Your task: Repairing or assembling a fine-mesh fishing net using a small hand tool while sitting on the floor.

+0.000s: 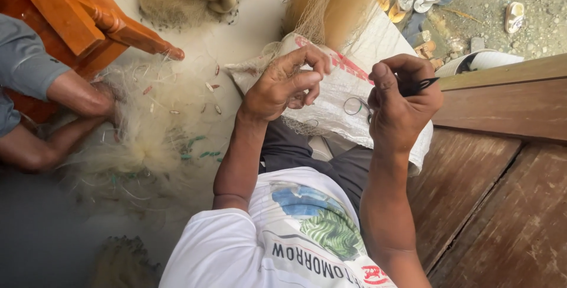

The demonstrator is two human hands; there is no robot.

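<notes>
Two hands raised: left hand (283,84) pinches fine net (319,25); right hand (401,102), just right, clenches black needle (420,85).

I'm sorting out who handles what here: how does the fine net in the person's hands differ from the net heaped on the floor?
The fine pale net strand is stretched taut, running up from the left hand; the heaped pale net on the floor lies loose and bunched. The strand lies over a white woven sack, beside the right hand gripping a small black tool; the heap shows small floats, and another person's arm reaches into it. Both are thin and translucent.
</notes>
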